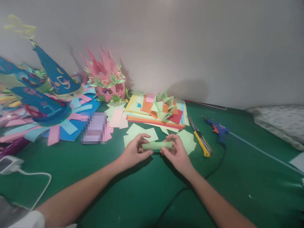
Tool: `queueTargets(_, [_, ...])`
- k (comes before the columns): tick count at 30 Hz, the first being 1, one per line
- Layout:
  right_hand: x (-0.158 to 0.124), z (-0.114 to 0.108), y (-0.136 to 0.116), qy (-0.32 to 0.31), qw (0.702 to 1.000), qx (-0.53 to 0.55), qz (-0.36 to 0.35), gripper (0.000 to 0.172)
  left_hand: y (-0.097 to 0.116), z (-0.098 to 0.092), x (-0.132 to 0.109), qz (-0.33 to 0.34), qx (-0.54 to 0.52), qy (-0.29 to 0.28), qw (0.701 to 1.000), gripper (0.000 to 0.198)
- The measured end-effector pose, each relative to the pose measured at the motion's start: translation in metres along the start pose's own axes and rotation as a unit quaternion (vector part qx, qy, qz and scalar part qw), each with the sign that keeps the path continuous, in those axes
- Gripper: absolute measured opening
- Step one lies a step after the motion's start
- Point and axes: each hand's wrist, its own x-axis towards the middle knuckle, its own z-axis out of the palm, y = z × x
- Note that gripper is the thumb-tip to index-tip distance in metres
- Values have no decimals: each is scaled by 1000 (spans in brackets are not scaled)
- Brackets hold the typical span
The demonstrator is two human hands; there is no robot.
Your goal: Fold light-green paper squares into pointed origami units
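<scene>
Green surface (133,190) is pretty packed: stack of coloured paper sheets (142,109), loose light green squares (140,131), a yellow utility knife (201,139), a blue glue gun (217,129), blue paper cones (54,76), and a white charger (9,164) at the left edge.

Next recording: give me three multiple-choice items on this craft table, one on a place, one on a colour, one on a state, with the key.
1. Where is the yellow-handled utility knife?
A. right of the right hand
B. under the blue paper cones
C. on the white charger

2. What colour is the rolled paper tube?
A. pink
B. light green
C. orange

3. How is the tube held?
A. lying free
B. left hand only
C. both hands, one grip per end

Key: 1 A, it lies beside the blue glue gun; 2 B, pale green shows; 3 C, fingers close on both ends.
</scene>
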Motion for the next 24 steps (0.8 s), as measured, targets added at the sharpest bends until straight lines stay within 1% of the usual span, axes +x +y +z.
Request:
queueTargets(2, [-1,1,0,-11,999,-37,-9,37,-1,1,0,-4,26,19,999,48])
queueTargets(6, [-3,5,-2,-26,993,-110,-45,38,-4,2,0,-5,59,22,998,42])
queueTargets(9, [-2,5,-4,-24,987,-148,-58,40,-5,1,1,3,69,25,997,39])
queueTargets(11, [-1,2,-4,-16,986,-154,-58,41,-2,-2,2,8,80,35,996,38])
queueTargets(14, [2,-6,-3,28,987,-145,-63,38,3,-9,3,12,108,79,991,40])
queueTargets(16, [4,-12,-2,82,982,-146,-87,35,6,-13,3,15,128,105,986,39])
queueTargets(18, [4,-15,-3,126,970,-169,-120,30,6,-14,3,28,140,108,984,37])
queueTargets(19, [4,-15,-4,129,962,-191,-143,27,5,-12,2,38,144,100,984,36])
queueTargets(21, [1,-12,-7,105,937,-263,-204,27,3,-7,1,53,148,70,985,34])
queueTargets(23, [-2,-6,-10,51,897,-350,-266,31,0,1,0,54,146,49,987,32])
queueTargets(24, [-4,-4,-11,36,877,-384,-288,34,-1,4,-1,59,146,44,986,30])
